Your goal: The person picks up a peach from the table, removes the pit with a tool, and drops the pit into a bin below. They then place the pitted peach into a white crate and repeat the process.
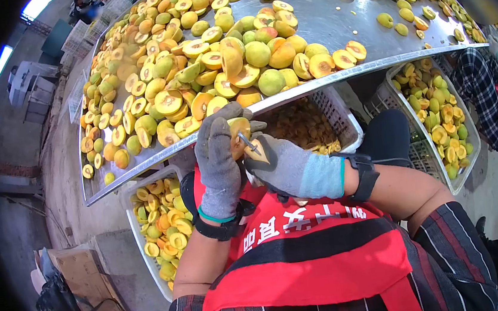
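My left hand (218, 158), in a grey work glove, is closed around a halved yellow peach (236, 134) just below the table's near edge. In my right hand (295, 166), also gloved, is a pitting tool (248, 142). Its thin metal tip touches the cut side of the peach; the handle is mostly hidden in my fist. Beyond both hands, a heap of halved peaches (169, 102), many with stones showing, lies on the metal table (323, 19).
Below the table edge, a crate (351, 127) holds brown stones and scraps. Crates of pitted halves stand at left (144, 249) and right (465, 176). A person in a checked sleeve (476, 91) is at the far right. Cardboard (80, 273) lies at lower left.
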Demonstrator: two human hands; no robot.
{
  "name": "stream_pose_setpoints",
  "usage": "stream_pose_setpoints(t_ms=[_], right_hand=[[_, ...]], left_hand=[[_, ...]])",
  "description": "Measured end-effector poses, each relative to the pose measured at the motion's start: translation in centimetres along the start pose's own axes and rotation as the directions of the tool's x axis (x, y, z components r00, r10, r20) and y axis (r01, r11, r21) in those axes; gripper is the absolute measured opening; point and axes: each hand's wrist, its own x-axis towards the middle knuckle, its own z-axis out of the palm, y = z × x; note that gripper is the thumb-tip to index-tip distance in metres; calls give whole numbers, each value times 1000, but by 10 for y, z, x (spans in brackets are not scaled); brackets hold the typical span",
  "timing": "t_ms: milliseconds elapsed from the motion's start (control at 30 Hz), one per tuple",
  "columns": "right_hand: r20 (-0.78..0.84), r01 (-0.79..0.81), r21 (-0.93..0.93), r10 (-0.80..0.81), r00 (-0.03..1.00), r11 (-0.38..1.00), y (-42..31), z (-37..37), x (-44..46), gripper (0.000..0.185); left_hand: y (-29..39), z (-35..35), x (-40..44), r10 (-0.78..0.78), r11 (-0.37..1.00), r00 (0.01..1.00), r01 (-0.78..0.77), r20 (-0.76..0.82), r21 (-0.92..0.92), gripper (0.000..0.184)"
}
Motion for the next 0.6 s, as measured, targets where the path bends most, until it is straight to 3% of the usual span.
stream_pose_setpoints(t_ms=[33,67,100,133,167,200,233,300,333,433,500,533,600], right_hand=[[249,-385,497,297,922,777,-8,-17,5,21],[587,-678,703,365,723,215,-16,-35,12,22],[726,-782,621,336,600,54,-22,-48,18,25],[725,-780,623,333,603,54,-18,-36,15,25],[456,-572,689,347,820,446,-10,-13,9,24],[164,-279,580,227,960,765,-7,-4,8,24],[162,-281,580,230,960,765,-4,1,6,24],[209,-251,149,218,953,956,-2,1,5,24],[212,-253,149,219,952,956,-3,2,6,24],[212,-335,286,282,936,898,-7,0,8,25],[166,-375,598,349,922,708,-12,-7,8,26],[168,-377,599,350,922,707,-11,-4,7,26],[99,-264,296,245,964,918,-9,6,3,27]], left_hand=[[6,3,1,45,999,998,-45,36,-10,45],[9,4,1,92,996,993,-91,69,-21,45],[7,4,3,169,985,985,-170,36,26,47],[8,3,3,171,985,985,-172,35,30,47],[9,3,4,169,985,984,-170,63,20,48],[10,3,4,166,986,982,-167,93,8,49],[10,6,4,107,994,994,-108,27,28,50],[7,9,4,48,998,999,-49,-25,-28,50],[6,10,4,-10,996,997,3,-79,-84,50],[-3,11,4,68,996,992,-73,-105,-43,53],[-2,11,2,120,992,989,-123,-92,-27,54],[-2,12,1,118,992,989,-121,-93,-27,54],[-1,15,-1,75,991,993,-84,-89,-106,53]])
